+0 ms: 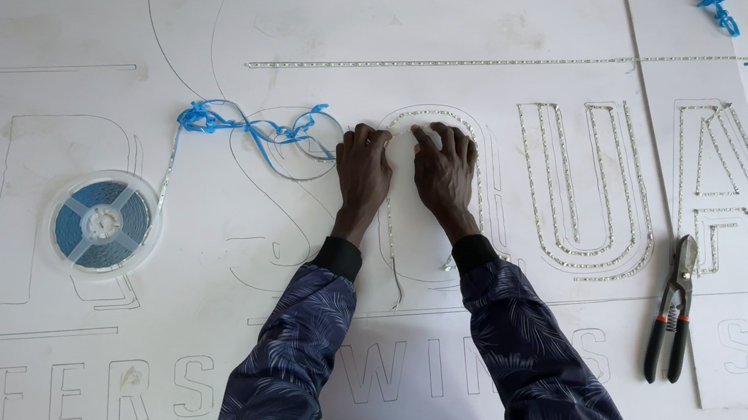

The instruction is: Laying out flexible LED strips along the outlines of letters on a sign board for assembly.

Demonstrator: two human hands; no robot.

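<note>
Both hands lie flat on a large white sign board [77,18] with outlined letters. My left hand [362,171] presses an LED strip [387,222] onto the left curve of a round letter outline. Beside it, my right hand [442,173] has its fingertips on the strip along the top of the same letter. The loose strip, with blue backing tape [248,127] peeling off, runs left to a clear reel [104,224] of blue-backed strip.
Letters to the right are lined with LED strip [585,187]. A long straight strip [495,62] lies above them. Tin snips with dark handles [674,304] rest at the right. More blue tape [720,10] sits at the top right. Bags lie past the board's lower right edge.
</note>
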